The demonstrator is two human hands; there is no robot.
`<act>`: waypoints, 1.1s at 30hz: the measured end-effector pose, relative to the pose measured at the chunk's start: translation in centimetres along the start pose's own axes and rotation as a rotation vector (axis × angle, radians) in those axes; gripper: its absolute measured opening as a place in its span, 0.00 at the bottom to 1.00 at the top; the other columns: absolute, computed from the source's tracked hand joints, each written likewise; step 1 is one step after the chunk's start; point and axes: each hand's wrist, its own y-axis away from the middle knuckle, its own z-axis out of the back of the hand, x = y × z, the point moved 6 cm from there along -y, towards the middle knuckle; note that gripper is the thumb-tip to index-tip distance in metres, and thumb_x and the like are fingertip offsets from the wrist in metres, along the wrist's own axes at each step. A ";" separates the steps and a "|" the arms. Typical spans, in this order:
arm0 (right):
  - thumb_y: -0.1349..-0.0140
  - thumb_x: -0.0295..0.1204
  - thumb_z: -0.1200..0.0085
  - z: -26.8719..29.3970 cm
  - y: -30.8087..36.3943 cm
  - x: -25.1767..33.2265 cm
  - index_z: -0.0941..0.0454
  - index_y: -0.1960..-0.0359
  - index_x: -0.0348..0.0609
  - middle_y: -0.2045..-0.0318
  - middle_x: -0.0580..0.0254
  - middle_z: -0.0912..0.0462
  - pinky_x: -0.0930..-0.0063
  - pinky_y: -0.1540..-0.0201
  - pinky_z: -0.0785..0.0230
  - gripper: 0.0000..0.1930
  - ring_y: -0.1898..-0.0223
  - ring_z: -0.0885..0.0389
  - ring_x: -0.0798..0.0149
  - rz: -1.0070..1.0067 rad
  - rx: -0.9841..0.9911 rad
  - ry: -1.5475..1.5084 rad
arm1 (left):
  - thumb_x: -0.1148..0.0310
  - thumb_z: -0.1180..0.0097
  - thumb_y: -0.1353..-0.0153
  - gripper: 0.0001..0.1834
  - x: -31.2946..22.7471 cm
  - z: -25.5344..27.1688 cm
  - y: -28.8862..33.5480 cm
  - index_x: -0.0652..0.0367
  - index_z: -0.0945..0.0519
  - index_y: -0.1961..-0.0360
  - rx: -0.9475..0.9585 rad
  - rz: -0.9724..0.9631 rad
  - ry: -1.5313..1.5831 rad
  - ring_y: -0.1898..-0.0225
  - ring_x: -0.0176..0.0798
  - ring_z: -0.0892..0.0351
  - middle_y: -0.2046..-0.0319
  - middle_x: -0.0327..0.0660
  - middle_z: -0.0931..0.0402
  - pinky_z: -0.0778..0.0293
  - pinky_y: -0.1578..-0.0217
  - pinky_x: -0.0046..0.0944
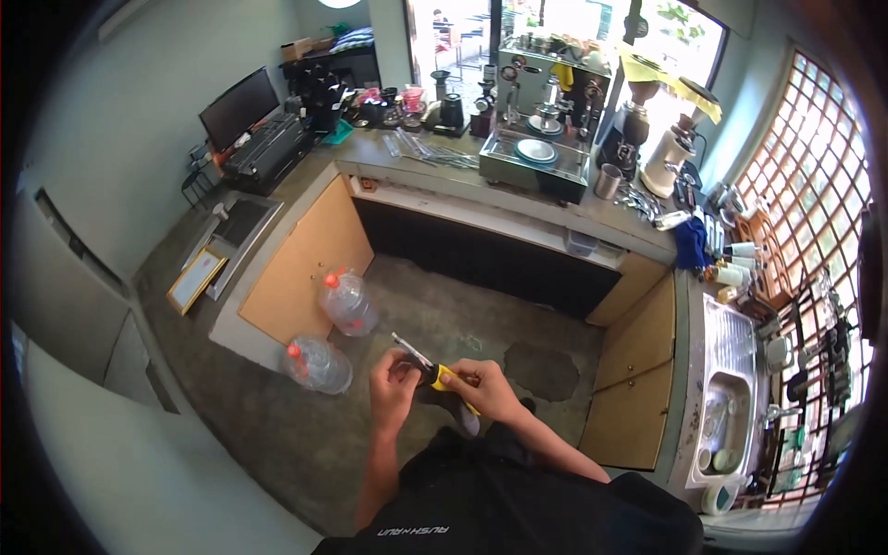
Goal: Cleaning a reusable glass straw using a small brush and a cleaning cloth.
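In front of my body I hold a slim yellow-and-black tool [442, 376] that looks like a utility knife. It tilts up to the left, with a pale metallic strip at its far end. My right hand [485, 388] is closed round the yellow handle. The fingers of my left hand [394, 393] are pinched at the black part near the strip. Part of the tool is hidden by my fingers. Beyond my left hand, two large clear plastic bottles with red caps stand on the floor, a farther bottle [350, 305] and a nearer bottle [319, 364].
A U-shaped counter [398, 165] surrounds the floor. On it are an espresso machine [532, 171], a grinder [632, 129], a monitor [239, 109] and a picture frame [196, 279]. At right, a metal sink [725, 416] holds dishes, above wooden cabinet doors [629, 388].
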 end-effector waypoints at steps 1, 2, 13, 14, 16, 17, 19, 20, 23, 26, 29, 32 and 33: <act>0.25 0.33 0.38 -0.6 0.0 0.0 0.13 0.53 0.32 0.69 0.72 0.17 0.80 0.65 0.31 0.12 0.66 0.24 0.81 0.000 0.016 0.005 | 0.84 0.42 0.33 0.09 0.0 0.6 0.2 0.65 0.22 0.54 -0.004 0.011 0.031 0.56 0.31 0.16 0.58 0.37 0.18 0.18 0.52 0.33; 0.26 0.33 0.37 -1.1 0.0 0.0 0.13 0.54 0.32 0.70 0.68 0.16 0.78 0.65 0.30 0.13 0.67 0.25 0.80 -0.012 0.009 -0.025 | 0.84 0.42 0.33 0.09 0.1 1.1 0.4 0.65 0.22 0.53 -0.006 0.022 0.062 0.56 0.30 0.16 0.58 0.37 0.19 0.18 0.53 0.33; 0.25 0.36 0.38 -3.4 -1.7 -1.4 0.13 0.53 0.32 0.73 0.73 0.17 0.78 0.67 0.31 0.15 0.69 0.25 0.81 -0.187 0.169 -0.201 | 0.74 0.38 0.28 0.08 -1.7 6.4 -2.7 0.60 0.24 0.53 -0.282 -0.073 0.163 0.61 0.30 0.21 0.61 0.35 0.21 0.21 0.56 0.33; 0.25 0.36 0.38 -3.7 -2.1 -1.7 0.13 0.53 0.32 0.72 0.74 0.17 0.79 0.67 0.31 0.15 0.69 0.25 0.81 -0.183 0.198 -0.195 | 0.74 0.38 0.28 0.08 -2.0 6.6 -2.8 0.60 0.24 0.53 -0.283 -0.073 0.158 0.61 0.30 0.21 0.61 0.35 0.21 0.21 0.56 0.33; 0.24 0.36 0.38 -4.1 -2.7 -2.1 0.14 0.52 0.33 0.71 0.74 0.17 0.79 0.67 0.32 0.15 0.68 0.25 0.82 -0.168 0.236 -0.191 | 0.73 0.38 0.27 0.07 -1.8 7.3 -2.8 0.59 0.24 0.53 -0.410 -0.033 0.141 0.61 0.30 0.21 0.61 0.35 0.21 0.22 0.55 0.33; 0.24 0.36 0.38 -4.3 -2.9 -2.4 0.13 0.52 0.33 0.70 0.74 0.17 0.80 0.67 0.32 0.15 0.68 0.25 0.82 -0.158 0.245 -0.194 | 0.73 0.38 0.27 0.07 -1.6 7.6 -3.2 0.59 0.24 0.53 -0.408 -0.037 0.142 0.61 0.30 0.21 0.61 0.35 0.21 0.22 0.55 0.33; 0.24 0.36 0.38 -4.7 -3.5 -2.9 0.14 0.53 0.33 0.67 0.75 0.16 0.80 0.64 0.30 0.15 0.65 0.24 0.82 -0.181 0.268 -0.271 | 0.70 0.38 0.26 0.08 -0.7 7.9 -4.0 0.59 0.23 0.52 -0.418 0.003 0.144 0.61 0.29 0.21 0.61 0.34 0.21 0.23 0.58 0.31; 0.24 0.36 0.39 -4.7 -3.7 -2.9 0.14 0.54 0.33 0.69 0.75 0.18 0.79 0.65 0.32 0.15 0.67 0.26 0.82 -0.177 0.262 -0.297 | 0.70 0.38 0.26 0.08 -0.3 7.5 -4.6 0.59 0.23 0.52 -0.416 0.003 0.151 0.61 0.29 0.21 0.61 0.34 0.21 0.23 0.58 0.31; 0.22 0.37 0.42 -3.6 -4.8 -3.5 0.15 0.55 0.34 0.67 0.78 0.18 0.81 0.63 0.32 0.15 0.65 0.26 0.83 -0.199 0.227 -0.236 | 0.70 0.36 0.27 0.09 1.3 5.6 -6.8 0.61 0.21 0.52 -0.313 0.057 0.142 0.60 0.29 0.20 0.60 0.35 0.18 0.22 0.57 0.31; 0.21 0.37 0.43 -1.4 -6.6 -3.5 0.16 0.56 0.34 0.68 0.78 0.19 0.81 0.64 0.32 0.15 0.65 0.27 0.82 -0.157 0.148 -0.191 | 0.75 0.34 0.30 0.10 1.7 1.4 -8.8 0.64 0.19 0.51 -0.172 0.108 0.173 0.58 0.30 0.16 0.59 0.38 0.16 0.21 0.54 0.32; 0.21 0.37 0.45 0.9 -8.8 -3.0 0.18 0.59 0.34 0.70 0.78 0.22 0.80 0.65 0.34 0.15 0.66 0.29 0.83 -0.142 0.088 -0.189 | 0.75 0.32 0.32 0.13 2.8 -1.5 -10.3 0.66 0.18 0.49 -0.125 0.178 0.144 0.57 0.29 0.16 0.59 0.37 0.16 0.20 0.53 0.32; 0.20 0.34 0.47 3.2 -11.7 -2.6 0.19 0.63 0.34 0.73 0.79 0.25 0.78 0.68 0.37 0.16 0.68 0.32 0.82 -0.042 -0.013 -0.127 | 0.75 0.34 0.30 0.13 3.2 -3.7 -12.1 0.65 0.17 0.46 -0.115 0.178 0.101 0.58 0.25 0.18 0.60 0.34 0.16 0.23 0.55 0.28; 0.21 0.33 0.45 4.1 -12.7 -2.6 0.19 0.63 0.32 0.73 0.76 0.24 0.77 0.68 0.36 0.15 0.68 0.32 0.81 -0.025 -0.031 -0.125 | 0.76 0.36 0.29 0.15 3.6 -4.2 -12.9 0.67 0.17 0.43 -0.087 0.160 0.076 0.57 0.24 0.19 0.58 0.34 0.17 0.23 0.54 0.28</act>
